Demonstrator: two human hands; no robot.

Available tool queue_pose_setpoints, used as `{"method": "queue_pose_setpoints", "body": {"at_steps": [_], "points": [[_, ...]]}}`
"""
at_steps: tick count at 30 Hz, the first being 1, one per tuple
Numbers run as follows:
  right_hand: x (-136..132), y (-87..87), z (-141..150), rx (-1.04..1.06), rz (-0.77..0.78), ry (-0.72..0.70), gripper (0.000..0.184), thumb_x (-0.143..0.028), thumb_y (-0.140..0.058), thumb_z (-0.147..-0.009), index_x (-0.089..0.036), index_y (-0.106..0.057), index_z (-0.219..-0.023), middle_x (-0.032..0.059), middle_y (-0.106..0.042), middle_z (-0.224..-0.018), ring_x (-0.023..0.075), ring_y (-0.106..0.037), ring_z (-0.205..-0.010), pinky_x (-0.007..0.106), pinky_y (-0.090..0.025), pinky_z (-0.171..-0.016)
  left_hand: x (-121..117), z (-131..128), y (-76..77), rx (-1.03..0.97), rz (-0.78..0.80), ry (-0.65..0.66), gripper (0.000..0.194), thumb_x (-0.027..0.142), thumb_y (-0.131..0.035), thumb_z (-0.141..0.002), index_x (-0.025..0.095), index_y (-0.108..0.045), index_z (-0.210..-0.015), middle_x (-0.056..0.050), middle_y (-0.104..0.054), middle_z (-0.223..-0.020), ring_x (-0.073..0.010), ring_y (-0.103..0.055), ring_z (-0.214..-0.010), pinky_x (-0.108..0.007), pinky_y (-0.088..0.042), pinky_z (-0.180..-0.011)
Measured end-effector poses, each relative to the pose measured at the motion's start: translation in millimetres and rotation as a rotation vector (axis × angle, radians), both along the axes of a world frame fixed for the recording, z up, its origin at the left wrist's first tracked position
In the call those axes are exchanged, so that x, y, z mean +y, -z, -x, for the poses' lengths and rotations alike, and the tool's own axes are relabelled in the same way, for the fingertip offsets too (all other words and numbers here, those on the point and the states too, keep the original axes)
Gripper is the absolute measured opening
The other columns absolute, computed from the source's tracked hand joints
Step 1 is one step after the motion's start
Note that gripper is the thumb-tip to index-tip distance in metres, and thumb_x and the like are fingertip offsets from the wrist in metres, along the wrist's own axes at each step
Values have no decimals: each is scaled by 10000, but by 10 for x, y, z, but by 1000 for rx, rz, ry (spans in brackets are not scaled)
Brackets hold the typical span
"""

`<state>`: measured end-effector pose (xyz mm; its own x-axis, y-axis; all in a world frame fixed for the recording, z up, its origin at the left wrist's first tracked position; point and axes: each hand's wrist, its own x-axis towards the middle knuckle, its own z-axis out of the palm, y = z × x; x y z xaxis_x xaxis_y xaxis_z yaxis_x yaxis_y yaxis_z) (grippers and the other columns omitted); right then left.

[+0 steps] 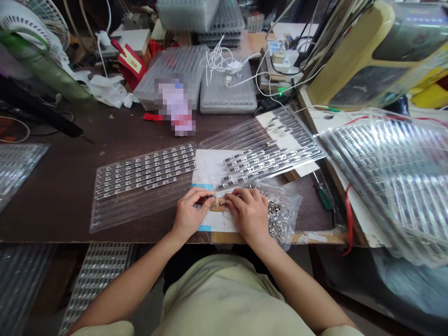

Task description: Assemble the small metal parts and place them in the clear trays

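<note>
Clear blister tray [143, 175]: lies flat on the dark tabletop [59, 196] at 10 o'clock from the hands, its rows of metal connectors running slightly uphill to the right.

Left hand [189, 213]: closed to a tight pinch, thumb and forefinger holding a small metal part [210, 197] at 9 o'clock from the tan block.

Small metal part: its long axis lies roughly left to right, tip toward the block; the left hand is nearer, and the part is too small to identify.

Tan block [217, 204]: lies crosswise between the hands, on a white sheet, its long axis running left to right.

Right hand [246, 213]: fingers curled down over the block's right end, touching it, with a glint of metal at the fingertips; whether it grips anything is hard to tell.

Plastic bag [282, 219]: lies just beside the right hand at 3 o'clock, full of loose metal parts.

Second blister tray [269, 149]: lies at 1 o'clock, partly filled with connectors.

Green-handled screwdriver [324, 197]: lies at 2 o'clock, beyond the bag.
</note>
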<state>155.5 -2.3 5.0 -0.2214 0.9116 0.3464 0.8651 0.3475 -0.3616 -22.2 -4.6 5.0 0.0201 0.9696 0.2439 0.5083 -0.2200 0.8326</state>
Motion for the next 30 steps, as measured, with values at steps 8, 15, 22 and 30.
{"method": "queue_pose_setpoints", "body": {"at_steps": [8, 15, 22, 30], "points": [[8, -32, -65, -209, -35, -15, 99, -285, -601, -881, -231, -662, -826, 23, -639, -872, 191, -447, -836, 345, -265, -721, 28, -35, -71, 17, 6, 12, 118, 244, -603, -845, 178, -693, -884, -45, -660, -888, -140, -628, -792, -240, -507, -684], [13, -48, -135, -159, 1, -26, 121, -207, -507, -913, -170, -582, -825, 62, -604, -807, 201, -485, -779, 325, -324, -681, 44, -202, -87, 221, -117, 216, 143, 275, -605, -859, 203, -694, -945, -49, -655, -885, -166, -601, -866, -295, -484, -787], [-34, -96, -384, 215, 50, -96, 162, -174, -435, -930, -199, -580, -999, 67, -632, -943, 196, -551, -870, 320, -445, -783, 45, -252, 3, 279, -151, 239, 134, 263, -602, -861, 203, -695, -937, -50, -657, -874, -169, -602, -847, -296, -487, -766], [-44, -98, -365, 235, 70, -100, 219, -164, -415, -933, -192, -607, -1036, 75, -633, -932, 195, -556, -867, 328, -465, -783, 51, -238, 58, 273, -142, 245, 137, 249, -609, -857, 207, -703, -946, -51, -662, -866, -168, -605, -832, -300, -494, -753]]}}
